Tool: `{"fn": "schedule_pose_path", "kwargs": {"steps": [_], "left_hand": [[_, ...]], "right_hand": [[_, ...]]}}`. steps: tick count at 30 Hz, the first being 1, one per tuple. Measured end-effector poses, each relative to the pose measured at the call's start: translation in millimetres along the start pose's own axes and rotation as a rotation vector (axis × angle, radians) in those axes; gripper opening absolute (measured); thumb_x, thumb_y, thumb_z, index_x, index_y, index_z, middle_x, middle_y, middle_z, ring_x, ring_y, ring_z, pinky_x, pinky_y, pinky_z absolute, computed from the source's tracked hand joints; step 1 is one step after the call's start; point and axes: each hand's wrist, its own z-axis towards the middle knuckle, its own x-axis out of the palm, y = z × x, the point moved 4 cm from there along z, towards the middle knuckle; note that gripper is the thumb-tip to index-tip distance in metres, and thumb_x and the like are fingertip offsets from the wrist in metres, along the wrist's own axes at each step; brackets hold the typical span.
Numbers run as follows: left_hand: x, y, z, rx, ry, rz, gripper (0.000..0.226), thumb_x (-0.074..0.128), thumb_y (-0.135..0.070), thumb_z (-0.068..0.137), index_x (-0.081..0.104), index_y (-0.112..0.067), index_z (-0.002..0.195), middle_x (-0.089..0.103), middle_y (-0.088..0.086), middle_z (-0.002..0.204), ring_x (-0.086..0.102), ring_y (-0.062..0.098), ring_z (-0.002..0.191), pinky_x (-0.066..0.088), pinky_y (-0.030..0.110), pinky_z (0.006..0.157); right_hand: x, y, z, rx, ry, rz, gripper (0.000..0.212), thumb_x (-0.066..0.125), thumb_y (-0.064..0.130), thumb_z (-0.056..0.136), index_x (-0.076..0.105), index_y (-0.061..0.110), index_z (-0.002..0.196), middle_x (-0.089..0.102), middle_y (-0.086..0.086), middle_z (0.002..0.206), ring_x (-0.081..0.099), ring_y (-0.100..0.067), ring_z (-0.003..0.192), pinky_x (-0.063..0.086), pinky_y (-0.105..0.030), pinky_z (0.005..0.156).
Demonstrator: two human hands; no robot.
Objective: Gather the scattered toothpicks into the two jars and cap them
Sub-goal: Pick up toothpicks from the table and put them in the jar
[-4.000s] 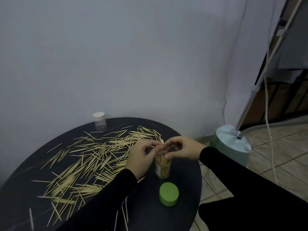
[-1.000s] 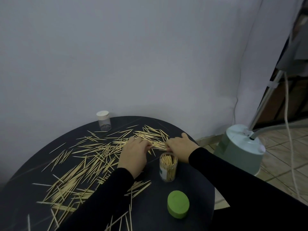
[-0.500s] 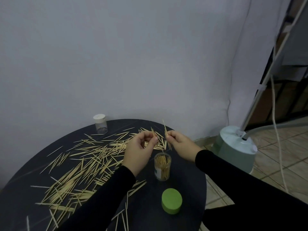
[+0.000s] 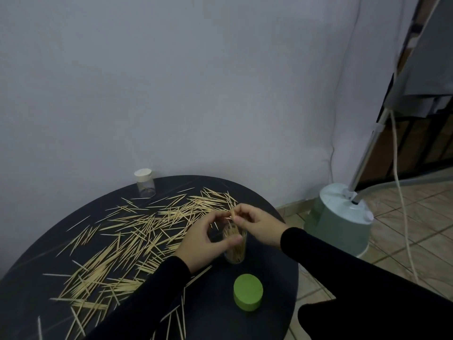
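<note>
Head view: both hands are seen meeting just above the mouth of an open jar, near the right edge of the table.
Right hand [image 4: 259,227]: its fingers are curled together and a few toothpicks are pinched at the tips, held over the jar's mouth.
Left hand [image 4: 206,239]: its fingertips are brought up against the same small bundle, while the thumb is laid beside the jar's rim; whether the jar wall is actually pressed cannot be told.
Pinched toothpicks [image 4: 231,215]: they are held roughly upright, points angled down toward the opening.
Open jar [image 4: 234,251]: clear, upright, already partly filled with standing toothpicks, just beyond the green lid.
Step in hand: the pinched bundle is judged to be about to be dropped into the jar.
How it is best done: the sticks should be squared up parallel and steered vertically, so that they slide between those already standing and are not left bridging the rim. The jar is better steadied by the left thumb, since it is light and narrow and could be tipped.
Green lid [image 4: 248,295]: lying flat on the near side, apart from the jar.
Scattered toothpicks [image 4: 137,238]: most are spread across the left and far part of the round dark table [image 4: 269,322]; much gathering is judged to remain.
Second jar [image 4: 145,183]: at the far left, white-capped, apparently almost empty.
</note>
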Motion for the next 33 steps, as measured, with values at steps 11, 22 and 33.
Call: {"fn": "schedule_pose_path", "kwargs": {"steps": [11, 22, 33], "left_hand": [[0, 7, 0, -0.039, 0.081, 0.082, 0.052, 0.077, -0.052, 0.062, 0.061, -0.036, 0.109, 0.067, -0.013, 0.107, 0.061, 0.002, 0.102, 0.052, 0.035, 0.093], [-9, 2, -2, -0.012, 0.007, 0.145, 0.035, 0.081, -0.035, 0.070, 0.060, -0.042, 0.097, 0.067, -0.020, 0.090, 0.058, -0.013, 0.087, 0.042, 0.004, 0.072], [-14, 11, 0, -0.022, -0.034, 0.179, 0.046, 0.082, -0.038, 0.069, 0.062, -0.036, 0.111, 0.066, -0.022, 0.098, 0.055, -0.015, 0.093, 0.039, 0.001, 0.076]], "right_hand": [[-17, 3, 3, -0.074, -0.040, -0.341, 0.007, 0.069, 0.045, 0.079, 0.063, 0.047, 0.076, 0.054, 0.019, 0.100, 0.053, -0.007, 0.104, 0.040, -0.050, 0.100], [-3, 32, 14, -0.158, -0.114, -0.626, 0.035, 0.052, 0.048, 0.093, 0.057, 0.039, 0.126, 0.060, 0.016, 0.113, 0.048, -0.005, 0.105, 0.026, -0.039, 0.102], [-14, 31, 18, -0.156, -0.146, -0.634, 0.016, 0.068, 0.053, 0.079, 0.071, 0.041, 0.089, 0.054, 0.030, 0.073, 0.042, 0.001, 0.083, 0.027, -0.032, 0.092]]}}
